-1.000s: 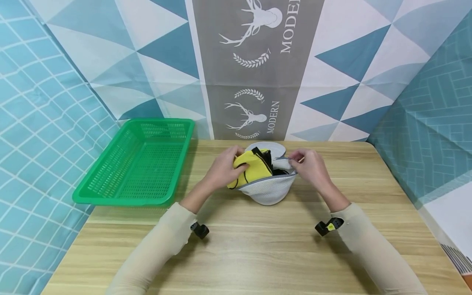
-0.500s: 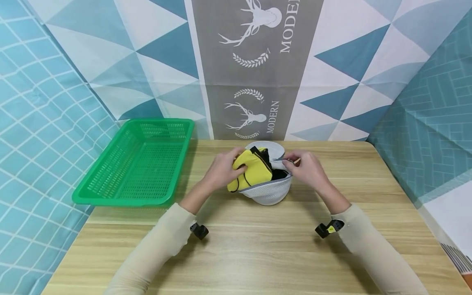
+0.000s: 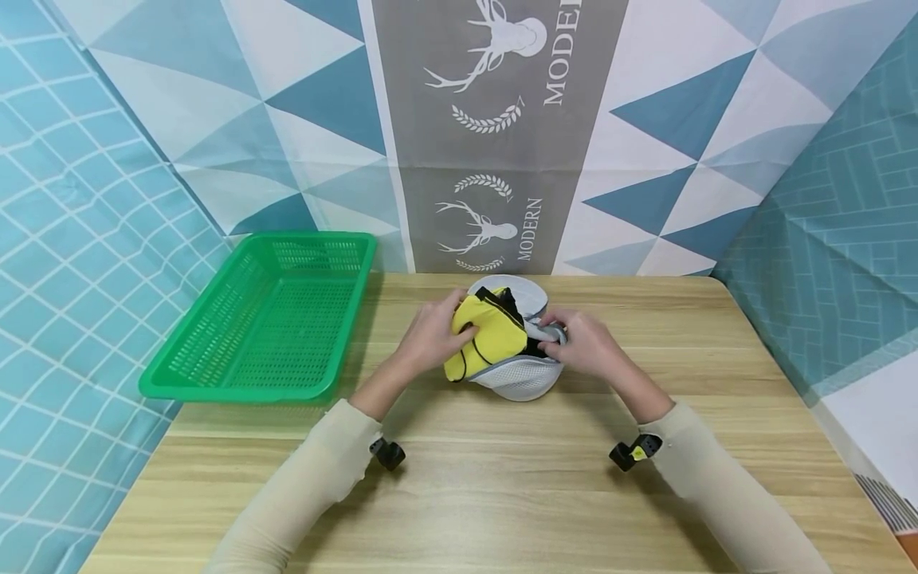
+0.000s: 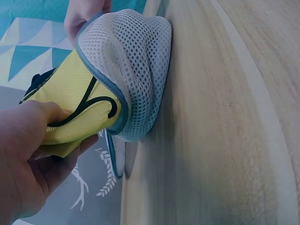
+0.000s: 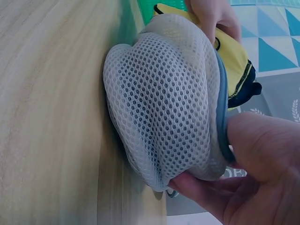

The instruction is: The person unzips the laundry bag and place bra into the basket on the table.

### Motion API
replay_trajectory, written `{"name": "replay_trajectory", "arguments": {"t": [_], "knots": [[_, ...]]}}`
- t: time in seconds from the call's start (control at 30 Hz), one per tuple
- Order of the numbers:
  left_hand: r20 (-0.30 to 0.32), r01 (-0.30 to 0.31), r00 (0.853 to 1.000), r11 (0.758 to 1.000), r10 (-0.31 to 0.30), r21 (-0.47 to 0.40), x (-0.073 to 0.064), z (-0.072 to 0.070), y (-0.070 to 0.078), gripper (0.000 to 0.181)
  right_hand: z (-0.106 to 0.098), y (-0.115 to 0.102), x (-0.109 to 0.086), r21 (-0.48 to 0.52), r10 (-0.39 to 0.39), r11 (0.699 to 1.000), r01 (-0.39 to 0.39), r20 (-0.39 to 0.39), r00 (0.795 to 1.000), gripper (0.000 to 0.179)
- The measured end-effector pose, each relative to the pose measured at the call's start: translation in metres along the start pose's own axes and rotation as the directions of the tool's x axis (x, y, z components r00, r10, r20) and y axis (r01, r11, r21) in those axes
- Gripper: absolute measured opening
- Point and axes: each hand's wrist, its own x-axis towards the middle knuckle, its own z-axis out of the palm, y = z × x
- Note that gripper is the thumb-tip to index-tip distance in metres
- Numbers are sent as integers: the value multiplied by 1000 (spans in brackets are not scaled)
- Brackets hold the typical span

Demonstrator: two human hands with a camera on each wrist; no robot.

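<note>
A white mesh laundry bag (image 3: 522,376) with grey-blue trim lies near the table's back edge, its mouth open. Its round white flap (image 3: 527,293) stands behind. Partly inside the mouth sits a folded yellow fabric item (image 3: 495,328) with black trim; its exact kind I cannot tell. My left hand (image 3: 432,333) grips the yellow item's outer end, thumb on top, as the left wrist view shows on the ribbed cloth (image 4: 70,84). At the mouth's right side, my right hand (image 3: 590,343) pinches the bag's rim; in the right wrist view the thumb and fingers hold the mesh edge. Something black shows inside.
A green plastic basket (image 3: 349,343) with perforated walls stands on the left of the wooden table (image 3: 488,494). Patterned sheets (image 3: 315,104) hang behind the table and on both sides.
My right hand has moved slightly left and down along the bag's rim, and the mouth looks narrower. The left hand keeps its hold on the yellow item, which has barely shifted.
</note>
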Motion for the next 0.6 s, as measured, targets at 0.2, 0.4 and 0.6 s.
{"name": "replay_trajectory", "arguments": {"t": [0.2,0.4,0.6], "knots": [[-1,30,1000,999,-30,-20,-1,0,0,52,14,30,8,-25,26,999,-24,63,998,32],[-15,53,998,997,-54,-55,-1,0,0,56,43,81,19,-80,29,996,-26,40,999,39],[-12,78,997,992,-80,-100,0,0,-1,58,21,32,4,-67,37,997,-34,48,998,35]]}}
